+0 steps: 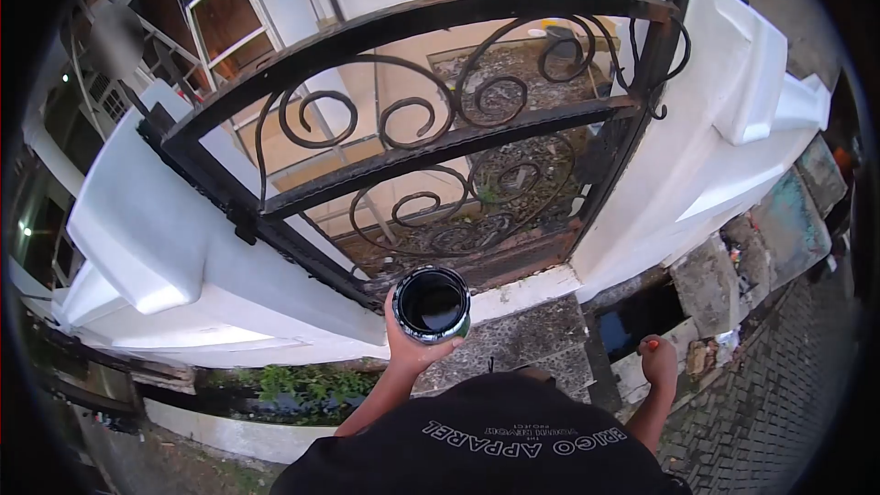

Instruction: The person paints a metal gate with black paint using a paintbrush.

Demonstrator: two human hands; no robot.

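Note:
My left hand (412, 343) is wrapped round an open can (431, 304) of dark paint, held upright in front of my chest. Dark smears cover the can's rim. Off to the right, my right hand (658, 362) is closed on a small thing with a red-orange end; the rest of it is hidden. Ahead of both hands stands a black iron gate (440, 148) with scrolled bars and rusty patches, just beyond the can.
White walls (174, 220) flank the gate, with another white pillar (697, 128) at right. A metal ladder (220, 9) leans at upper left. An open drain (642, 323) with dark water lies near my right hand. Green plants (307, 390) grow at lower left.

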